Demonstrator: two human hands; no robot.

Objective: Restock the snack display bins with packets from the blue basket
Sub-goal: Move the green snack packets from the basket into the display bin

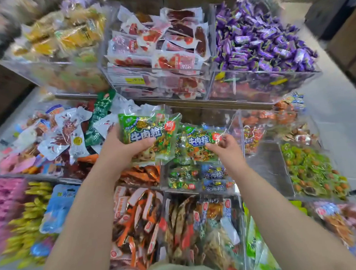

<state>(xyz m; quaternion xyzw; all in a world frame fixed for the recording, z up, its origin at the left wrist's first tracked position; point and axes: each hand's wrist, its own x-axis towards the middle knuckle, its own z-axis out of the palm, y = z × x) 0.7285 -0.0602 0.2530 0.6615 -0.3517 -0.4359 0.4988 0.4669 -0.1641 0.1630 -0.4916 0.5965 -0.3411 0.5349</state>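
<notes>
The clear middle bin (235, 122) sits just ahead of both hands. A glossy green held packet (146, 134) hangs above the bin's left edge, long axis crosswise, gripped by the nearer left hand (123, 146). The right hand (228, 148), fingers loosely curled, meets the lying packet (199, 147) inside; whether it pinches, I cannot tell.

One wide-angle view from the person's head; it faces forward and steeply down onto the tiered snack display (192, 103); it sits close, so both forearms enter from the lower edge and the left hand (121, 146) and right hand (228, 148) meet mid-frame; the display's outer edges bow and blur.
</notes>
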